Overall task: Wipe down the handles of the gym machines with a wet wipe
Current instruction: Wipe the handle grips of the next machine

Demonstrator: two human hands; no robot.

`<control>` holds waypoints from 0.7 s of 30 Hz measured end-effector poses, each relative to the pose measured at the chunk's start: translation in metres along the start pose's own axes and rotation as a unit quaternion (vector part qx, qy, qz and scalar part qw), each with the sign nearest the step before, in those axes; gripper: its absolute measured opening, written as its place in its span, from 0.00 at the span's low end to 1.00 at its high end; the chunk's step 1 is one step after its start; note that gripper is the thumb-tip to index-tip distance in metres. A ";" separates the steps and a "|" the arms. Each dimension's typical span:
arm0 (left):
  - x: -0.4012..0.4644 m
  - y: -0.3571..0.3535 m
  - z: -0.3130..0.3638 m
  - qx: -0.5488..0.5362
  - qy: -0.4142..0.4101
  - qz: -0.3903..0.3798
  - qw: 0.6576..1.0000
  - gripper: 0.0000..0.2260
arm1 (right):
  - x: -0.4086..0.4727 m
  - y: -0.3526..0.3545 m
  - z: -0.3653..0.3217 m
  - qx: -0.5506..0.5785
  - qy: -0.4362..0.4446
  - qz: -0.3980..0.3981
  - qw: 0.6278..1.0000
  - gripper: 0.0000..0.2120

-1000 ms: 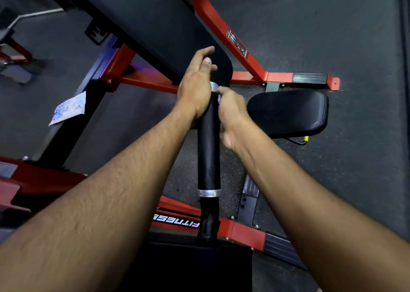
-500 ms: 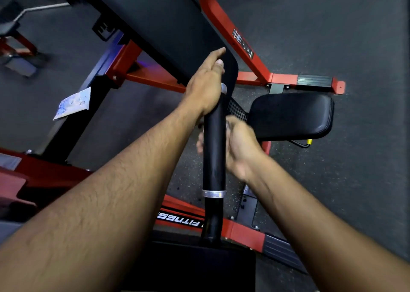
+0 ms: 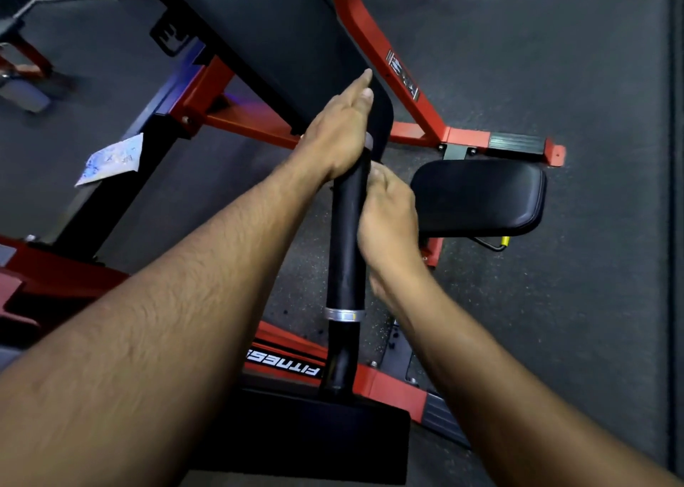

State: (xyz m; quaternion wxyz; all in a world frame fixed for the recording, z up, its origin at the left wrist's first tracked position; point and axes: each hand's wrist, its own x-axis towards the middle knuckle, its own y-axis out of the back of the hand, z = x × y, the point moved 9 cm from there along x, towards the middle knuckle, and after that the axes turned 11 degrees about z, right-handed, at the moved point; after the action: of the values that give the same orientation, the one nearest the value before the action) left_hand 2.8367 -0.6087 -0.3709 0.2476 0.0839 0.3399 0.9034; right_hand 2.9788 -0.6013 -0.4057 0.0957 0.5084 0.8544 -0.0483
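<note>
A person stood over a red gym machine, both bare arms reaching down to a black handle that rose upright from the frame. The step in hand looked like the wipe itself. The left hand rested on the handle's top end, fingers straight and pointing away, steadying it. The right hand was pressed against the handle's right side just below, fingers curled in toward the grip. No wipe showed in either hand; whether the right palm hid one, I could not tell.

The handle looked matte and rubbery, with a silver ring near its lower end and bare black tube beneath. The stretch down to that ring seemed the part to cover next, calling for a firm downward stroke right round the grip.

A black seat pad sat just right of the hands.
</note>
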 end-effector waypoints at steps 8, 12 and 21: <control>0.000 -0.001 -0.001 -0.002 0.002 -0.003 1.000 0.27 | -0.085 0.038 0.041 0.002 -0.029 -0.119 0.993 0.16; 0.000 0.000 0.002 -0.004 0.000 -0.010 1.000 0.25 | -0.069 0.025 0.048 0.087 -0.212 -0.114 0.967 0.20; 0.002 0.001 0.000 -0.009 -0.001 -0.001 1.000 0.27 | 0.016 -0.008 -0.021 0.177 -0.217 -0.050 0.959 0.15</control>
State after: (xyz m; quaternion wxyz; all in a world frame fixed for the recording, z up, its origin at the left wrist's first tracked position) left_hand 2.8349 -0.6085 -0.3701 0.2493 0.0829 0.3319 0.9060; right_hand 2.9619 -0.5874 -0.3883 0.1848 0.4516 0.8151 -0.3121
